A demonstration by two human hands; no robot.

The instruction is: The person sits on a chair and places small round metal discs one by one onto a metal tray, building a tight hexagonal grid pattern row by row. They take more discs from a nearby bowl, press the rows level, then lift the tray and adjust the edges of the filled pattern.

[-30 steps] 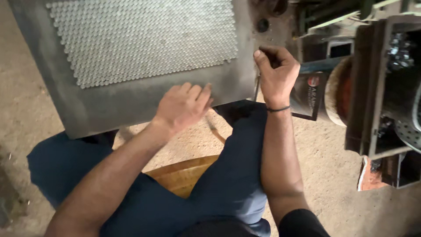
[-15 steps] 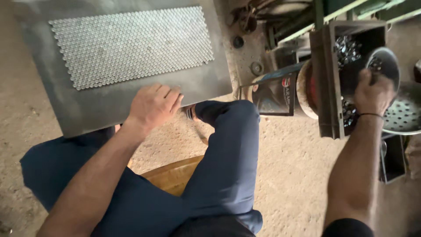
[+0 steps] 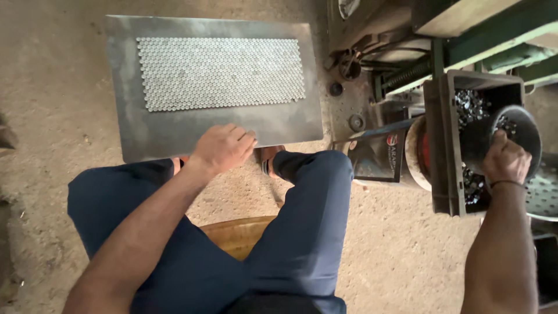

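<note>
Steel plate (image 3: 174, 136) flat on a sandy workshop floor (image 3: 52, 192), long axis running left-right, block of small round pieces (image 3: 221, 72) packed along its far half. Dark crate (image 3: 444, 151) of metal bits at right, beside machinery. Left hand (image 3: 222, 148) spread palm-down, gripping nothing, on the plate's near edge. Right hand (image 3: 504, 160) clenched around a dark bowl (image 3: 517, 131) over the crate.

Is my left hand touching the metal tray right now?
Touching. In the head view, the left hand lies flat on the near edge of the metal tray, fingers spread over its surface.
</note>
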